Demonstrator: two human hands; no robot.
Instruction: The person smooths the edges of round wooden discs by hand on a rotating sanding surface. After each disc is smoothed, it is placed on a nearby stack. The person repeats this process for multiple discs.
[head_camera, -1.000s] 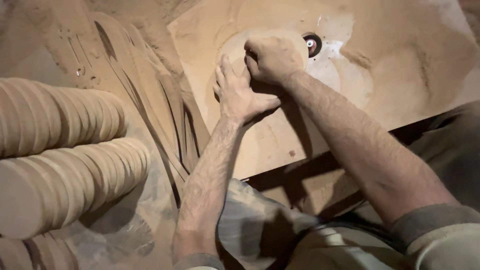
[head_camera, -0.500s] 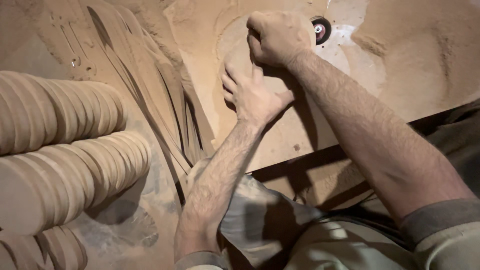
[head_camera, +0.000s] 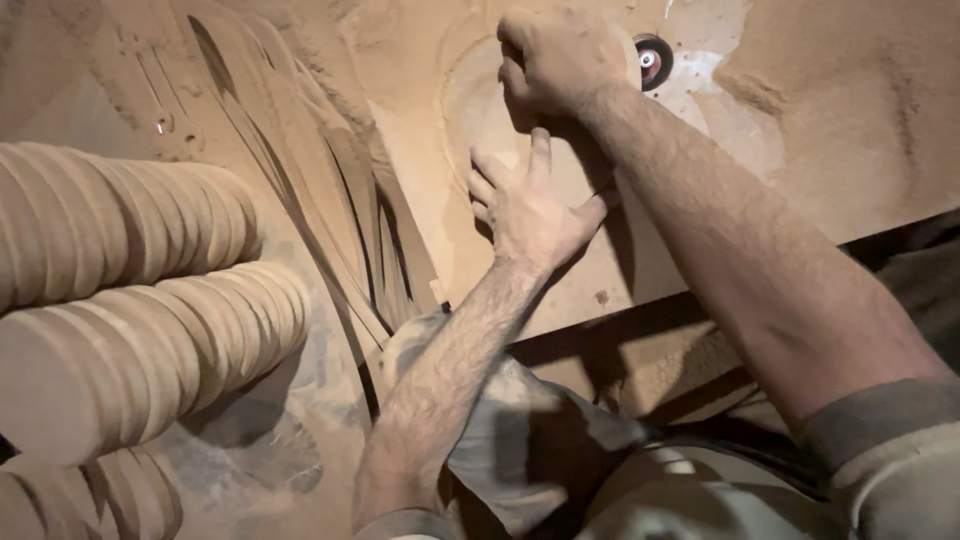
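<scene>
Your left hand (head_camera: 525, 205) lies flat, fingers spread, pressing down on the round wooden disc (head_camera: 480, 110) that sits on the dusty table (head_camera: 830, 120). Your right hand (head_camera: 560, 55) is curled into a loose fist over the disc's far edge, gripping it; can't tell exactly how the fingers wrap underneath. The disc sits at the top centre of the view, its edge just beside the small spinning cutter head (head_camera: 653, 60) that pokes up through the table. Sawdust coats everything. To your left: two rows of stacked finished discs (head_camera: 130, 300) lying on their sides, well apart from the hands. Between them and the table, a pile of thin curved offcut strips (head_camera: 340, 200) leans against the table edge.
</scene>
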